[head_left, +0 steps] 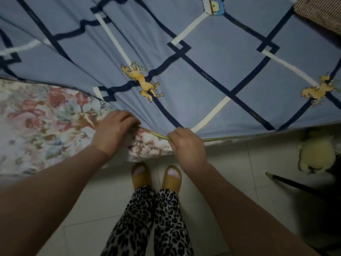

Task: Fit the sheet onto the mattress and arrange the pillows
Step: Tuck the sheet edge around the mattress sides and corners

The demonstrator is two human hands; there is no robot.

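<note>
A blue sheet (203,74) with dark and cream lattice lines and yellow horse prints lies over most of the floral mattress (36,115). The mattress's near left part and corner are bare. My left hand (112,132) and my right hand (186,145) both pinch the sheet's yellowish hem at the mattress's near edge, a hand's width apart. The sheet is wrinkled in folds running up to the left from my hands. A brown striped pillow (321,13) shows partly at the top right corner.
I stand on a pale tiled floor (230,172) in yellow slippers (156,176) close to the bed's edge. A pale yellow soft toy (315,156) lies on the floor at right, next to a dark rod (295,185) with a light tip.
</note>
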